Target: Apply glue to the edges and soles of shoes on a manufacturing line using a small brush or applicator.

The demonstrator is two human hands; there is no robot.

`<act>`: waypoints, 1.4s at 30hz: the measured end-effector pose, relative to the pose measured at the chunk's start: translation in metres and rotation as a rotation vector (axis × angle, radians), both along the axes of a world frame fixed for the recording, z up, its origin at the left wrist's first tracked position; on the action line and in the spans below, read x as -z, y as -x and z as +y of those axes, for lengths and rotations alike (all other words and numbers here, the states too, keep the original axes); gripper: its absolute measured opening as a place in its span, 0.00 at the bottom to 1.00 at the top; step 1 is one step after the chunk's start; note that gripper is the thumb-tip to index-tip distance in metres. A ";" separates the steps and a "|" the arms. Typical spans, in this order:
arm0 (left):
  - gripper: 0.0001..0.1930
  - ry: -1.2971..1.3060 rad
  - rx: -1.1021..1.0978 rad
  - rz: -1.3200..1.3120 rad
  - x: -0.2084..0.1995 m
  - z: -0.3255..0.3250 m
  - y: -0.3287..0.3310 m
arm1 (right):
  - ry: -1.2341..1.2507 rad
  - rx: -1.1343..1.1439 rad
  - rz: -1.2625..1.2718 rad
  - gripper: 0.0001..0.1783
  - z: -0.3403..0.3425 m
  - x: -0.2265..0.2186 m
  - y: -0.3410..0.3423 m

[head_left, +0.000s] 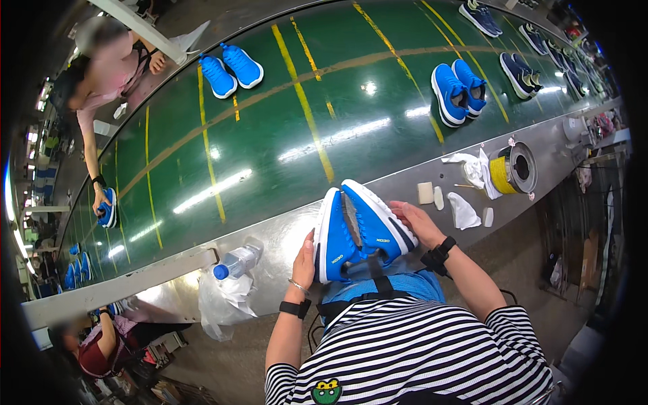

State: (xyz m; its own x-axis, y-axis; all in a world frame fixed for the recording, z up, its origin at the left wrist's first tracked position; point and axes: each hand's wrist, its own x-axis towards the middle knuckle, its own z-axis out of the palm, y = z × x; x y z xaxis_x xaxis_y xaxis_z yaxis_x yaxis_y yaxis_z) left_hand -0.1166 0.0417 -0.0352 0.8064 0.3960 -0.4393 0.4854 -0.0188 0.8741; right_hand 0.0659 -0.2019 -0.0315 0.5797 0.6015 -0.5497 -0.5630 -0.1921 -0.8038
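Note:
A pair of blue sneakers with white soles is held between my two hands, over the metal ledge in front of me. My left hand [304, 261] presses flat along the white sole of the left sneaker [335, 233]. On the other side, my right hand [415, 224] is against the sole of the right sneaker [375, 226], near its dark heel part, thumb toward me. The toes point away and lean together, while the openings face my body. Wristbands are on both wrists.
A green conveyor belt [260, 135] carries more blue sneakers [233, 69] and dark pairs. A capped water bottle [237, 261] and plastic bag stand left on the metal ledge [283, 233]. Right are white cloths [463, 210], an eraser-like block [425, 193] and a yellow-banded tin [514, 170]. Two co-workers are left.

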 end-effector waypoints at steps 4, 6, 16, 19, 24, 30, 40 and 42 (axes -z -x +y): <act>0.28 -0.203 0.132 0.051 0.001 0.004 0.003 | 0.058 -0.188 -0.273 0.27 0.010 -0.003 0.004; 0.28 -0.225 0.137 0.031 -0.004 0.004 -0.001 | 0.020 -0.197 -0.207 0.27 0.012 -0.004 0.003; 0.32 0.213 -0.165 0.169 -0.044 0.019 -0.027 | 0.046 -0.031 -0.038 0.24 0.025 -0.031 -0.001; 0.34 0.299 -0.223 0.148 -0.036 0.028 -0.021 | -0.031 0.041 0.085 0.25 0.031 -0.037 -0.004; 0.33 0.603 -0.411 0.087 -0.043 0.033 -0.031 | -0.292 0.207 0.383 0.22 0.044 -0.043 -0.009; 0.26 1.047 -0.591 -0.106 -0.039 0.035 -0.050 | -0.492 0.414 0.697 0.24 0.082 -0.041 0.002; 0.24 1.354 -0.466 -0.265 -0.038 0.029 -0.051 | -0.547 0.398 0.856 0.27 0.114 -0.060 0.021; 0.24 1.378 -0.460 -0.243 -0.045 0.028 -0.050 | -0.592 0.387 0.851 0.28 0.114 -0.059 0.024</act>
